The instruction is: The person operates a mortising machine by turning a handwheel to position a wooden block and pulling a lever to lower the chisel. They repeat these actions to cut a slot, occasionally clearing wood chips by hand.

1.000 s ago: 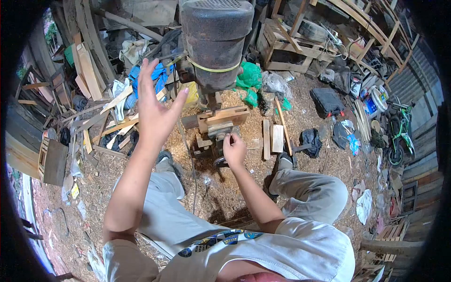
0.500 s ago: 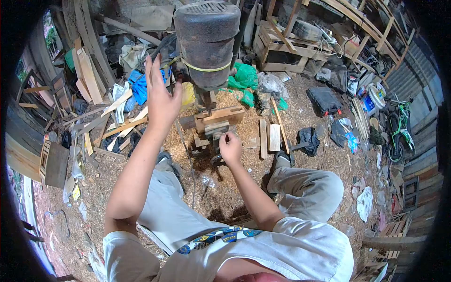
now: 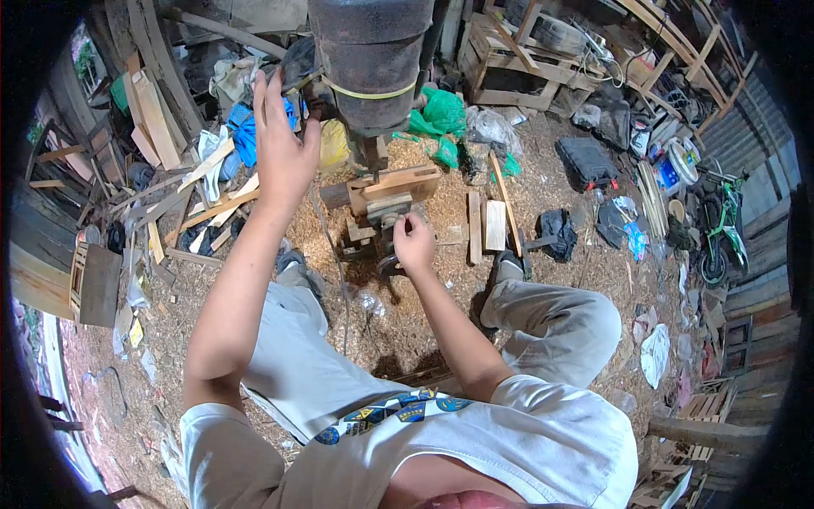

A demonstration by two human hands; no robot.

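A drill press with a dark, worn motor housing (image 3: 370, 64) and a yellow band stands in front of me. Below its bit lies a wooden block (image 3: 405, 188) with a slot cut in it, held at a clamp on the machine's table. My left hand (image 3: 284, 157) is raised beside the housing, fingers stretched upward and thumb apart, with nothing in it. At the front of the clamp, my right hand (image 3: 415, 244) has its fingers curled together close to a small wood piece (image 3: 390, 206). What those fingers grip is hidden, so I cannot tell what it is.
Sawdust and scraps cover the ground. Short boards (image 3: 494, 226) lie right of the machine, and longer offcuts (image 3: 212, 222) are piled left. A black case (image 3: 586, 163) and a green toy motorcycle (image 3: 723, 231) are farther right. A cable (image 3: 332, 246) hangs near my left leg.
The view has tilted down slightly, so the machine, block and both hands appear higher in the frame. Both hands keep nearly the same pose and place relative to the machine.
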